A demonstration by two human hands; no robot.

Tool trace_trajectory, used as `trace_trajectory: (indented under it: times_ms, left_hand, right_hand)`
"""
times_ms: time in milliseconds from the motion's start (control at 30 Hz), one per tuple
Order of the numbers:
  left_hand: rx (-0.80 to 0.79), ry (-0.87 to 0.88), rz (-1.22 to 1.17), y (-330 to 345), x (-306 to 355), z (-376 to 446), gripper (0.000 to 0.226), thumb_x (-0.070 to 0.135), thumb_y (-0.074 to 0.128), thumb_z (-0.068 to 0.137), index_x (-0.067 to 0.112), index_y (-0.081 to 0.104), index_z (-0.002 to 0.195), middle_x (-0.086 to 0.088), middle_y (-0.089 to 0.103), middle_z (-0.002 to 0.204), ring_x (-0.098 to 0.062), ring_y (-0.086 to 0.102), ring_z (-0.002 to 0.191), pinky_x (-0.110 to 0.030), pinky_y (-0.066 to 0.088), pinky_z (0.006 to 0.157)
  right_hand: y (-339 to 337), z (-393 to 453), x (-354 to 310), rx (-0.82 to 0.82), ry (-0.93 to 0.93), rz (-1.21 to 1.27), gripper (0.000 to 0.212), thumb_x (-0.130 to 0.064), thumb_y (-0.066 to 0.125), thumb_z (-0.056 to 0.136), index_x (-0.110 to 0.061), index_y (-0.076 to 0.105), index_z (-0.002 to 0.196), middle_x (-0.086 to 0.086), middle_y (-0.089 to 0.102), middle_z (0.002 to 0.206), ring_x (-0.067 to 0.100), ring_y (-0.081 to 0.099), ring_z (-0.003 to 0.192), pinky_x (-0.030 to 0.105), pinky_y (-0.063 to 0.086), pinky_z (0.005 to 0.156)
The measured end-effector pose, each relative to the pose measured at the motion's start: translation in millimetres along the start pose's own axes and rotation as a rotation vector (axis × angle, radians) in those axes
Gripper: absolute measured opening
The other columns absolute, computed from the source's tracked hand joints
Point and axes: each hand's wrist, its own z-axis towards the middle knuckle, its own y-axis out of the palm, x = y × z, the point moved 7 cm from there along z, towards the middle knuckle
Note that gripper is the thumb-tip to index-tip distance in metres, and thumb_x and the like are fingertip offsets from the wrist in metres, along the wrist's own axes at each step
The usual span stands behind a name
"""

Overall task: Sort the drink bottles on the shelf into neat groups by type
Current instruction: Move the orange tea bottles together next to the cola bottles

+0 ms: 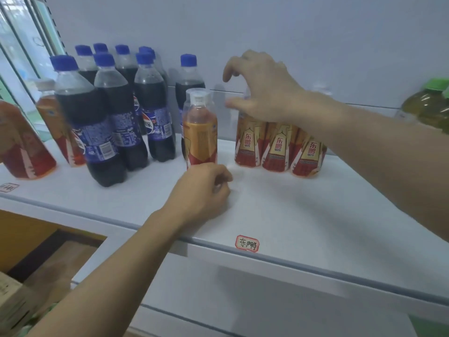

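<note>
Plain pale wall [291, 32] behind white shelving, window [21, 40] at left.

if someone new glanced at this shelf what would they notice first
Probably the two bare hands over the white shelf: the left hand curled at the base of a lone orange energy drink bottle in the middle, the right hand open above a row of matching orange bottles. Next, the cluster of blue-capped cola bottles at left.
</note>
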Motion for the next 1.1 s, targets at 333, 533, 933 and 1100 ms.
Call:
trace_trajectory:
  times_ms: [333,533,933,1100]
  left_hand:
    - [0.168,-0.338,-0.066,-19,-65,-2,0.065,0.023,0.068,0.085,0.016,0.041,0.143,-0.007,0.065,0.129,-0.028,0.061,0.114,-0.045,0.051,0.096]
    - [0.124,-0.272,-0.082,-19,-62,0,0.077,0.054,0.071,0.071,0.031,0.041,0.138,0.001,0.069,0.126,-0.028,0.065,0.109,-0.047,0.053,0.096]
    - [0.082,-0.110,-0.462,8,21,25,0.070,0.054,0.093,0.057,0.045,0.047,0.108,0.027,0.064,0.090,0.015,0.064,0.079,-0.019,0.048,0.063]
    - [0.016,-0.017,-0.455,41,70,36,0.091,0.063,0.090,0.047,0.035,0.041,0.118,0.024,0.062,0.099,0.007,0.062,0.089,-0.022,0.052,0.071]
  right_hand:
    - [49,23,-49,-0.133,0.235,0.085,0.074,-0.078,0.051,0.082,-0.025,0.053,0.133,0.000,0.065,0.114,0.024,0.061,0.100,0.032,0.043,0.070]
    - [49,7,-45,-0.164,0.266,0.508,0.058,-0.050,0.068,0.084,-0.028,0.037,0.127,-0.011,0.056,0.096,0.008,0.062,0.077,0.015,0.048,0.043]
    - [-38,-47,-6,-0.044,0.174,0.302,0.039,-0.044,0.052,0.096,-0.046,0.046,0.135,-0.018,0.055,0.092,0.000,0.057,0.082,0.017,0.040,0.063]
    - [-58,-91,36,-0.062,0.262,0.299,0.036,-0.038,0.054,0.094,-0.044,0.048,0.130,-0.011,0.058,0.094,0.009,0.062,0.083,0.026,0.048,0.065]
